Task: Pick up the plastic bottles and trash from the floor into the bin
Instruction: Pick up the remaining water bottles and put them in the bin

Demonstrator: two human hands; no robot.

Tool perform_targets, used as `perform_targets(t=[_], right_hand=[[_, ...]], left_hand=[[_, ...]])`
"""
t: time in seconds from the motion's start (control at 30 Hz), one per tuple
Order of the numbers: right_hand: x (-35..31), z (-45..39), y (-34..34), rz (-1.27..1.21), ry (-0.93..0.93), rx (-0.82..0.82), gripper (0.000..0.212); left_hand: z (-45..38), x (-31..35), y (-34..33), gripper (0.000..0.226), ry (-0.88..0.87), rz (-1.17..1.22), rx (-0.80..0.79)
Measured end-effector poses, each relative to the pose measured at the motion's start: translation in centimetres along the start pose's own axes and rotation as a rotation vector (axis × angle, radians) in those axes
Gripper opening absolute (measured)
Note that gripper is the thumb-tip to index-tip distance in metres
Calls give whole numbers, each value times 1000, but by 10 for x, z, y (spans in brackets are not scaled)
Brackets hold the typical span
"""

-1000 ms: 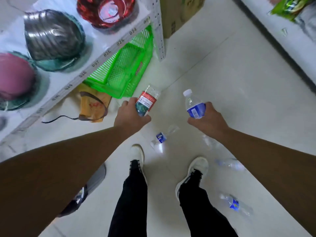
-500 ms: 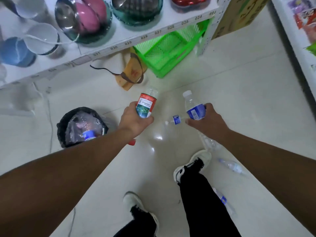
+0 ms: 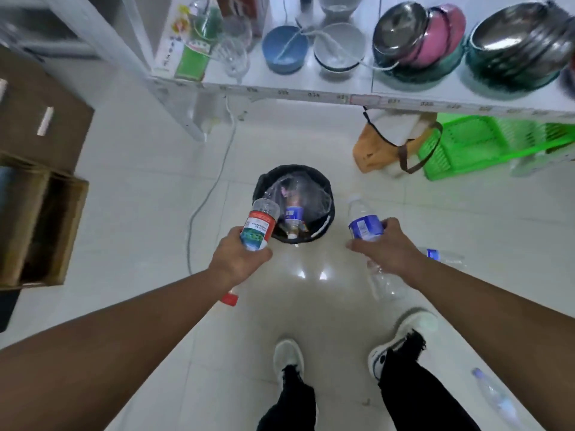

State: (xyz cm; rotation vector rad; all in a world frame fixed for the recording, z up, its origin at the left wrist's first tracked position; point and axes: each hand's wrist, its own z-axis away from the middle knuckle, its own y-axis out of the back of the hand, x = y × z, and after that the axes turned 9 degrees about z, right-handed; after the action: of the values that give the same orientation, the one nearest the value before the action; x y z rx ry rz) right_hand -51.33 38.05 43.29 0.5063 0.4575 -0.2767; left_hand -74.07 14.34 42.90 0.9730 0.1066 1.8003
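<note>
Nearest to the person, between and beside the shoes, some clear bottles lie on the shiny tile floor: one at the lower right (image 3: 494, 396), one crushed bottle (image 3: 384, 283) partly under the right forearm, and one with a blue label (image 3: 441, 256) just past the right wrist. A small red piece (image 3: 229, 298), perhaps a cap, shows below the left forearm.

Above these, the left hand (image 3: 238, 259) is closed around the lower part of a bottle with a red and green label (image 3: 256, 228), which tilts with its far end toward the bin. The right hand (image 3: 384, 245) is closed around a bottle with a blue label and a white cap (image 3: 362, 222), held by the middle of its body.

Both bottles look empty, so they are probably very light and thin. Such plastic bends when it is pressed, and the smooth wall may slip, so a hold around the labelled middle seems the safest place. They should not break if they fall.

Farther on stands the black bin (image 3: 326, 225), lined with a clear bag, between the two hands and just beyond them. Inside it there is already a bottle (image 3: 294, 217) and some clear plastic.

Beyond the bin are an orange bag (image 3: 378, 150), a green basket (image 3: 479, 144) and a white shelf (image 3: 311, 93) with bowls and pots.
</note>
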Motion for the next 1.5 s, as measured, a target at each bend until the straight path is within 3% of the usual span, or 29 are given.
perform_targets(t=[0.13, 0.27, 0.33, 0.47, 0.57, 0.83, 1.07, 1.3, 1.5], right_hand=[[-41, -33, -37, 89, 30, -22, 75], [-63, -86, -66, 149, 26, -68, 80], [-71, -114, -74, 169, 32, -103, 87], [-71, -150, -69, 215, 52, -53, 85], [-65, -158, -50, 289, 79, -61, 88], [-51, -161, 20, 341, 18, -82, 98], [-23, -148, 46, 238, -93, -13, 93], [13, -89, 52, -69, -267, 119, 94], [48, -11, 46, -301, -364, 236, 94]], left_hand=[[-24, -12, 18, 60, 32, 69, 40], [-58, -21, -6, 61, 94, 119, 68], [-81, -18, -24, 68, 95, 133, 66], [-117, 5, -57, 106, 55, 160, 147], [-130, 23, -66, 95, 19, 150, 209], [-144, 79, -55, 83, -75, 26, 60], [-161, 103, -62, 90, -142, -133, -28], [-152, 136, -68, 93, -318, -304, -311], [-128, 172, -77, 98, -446, -493, -465]])
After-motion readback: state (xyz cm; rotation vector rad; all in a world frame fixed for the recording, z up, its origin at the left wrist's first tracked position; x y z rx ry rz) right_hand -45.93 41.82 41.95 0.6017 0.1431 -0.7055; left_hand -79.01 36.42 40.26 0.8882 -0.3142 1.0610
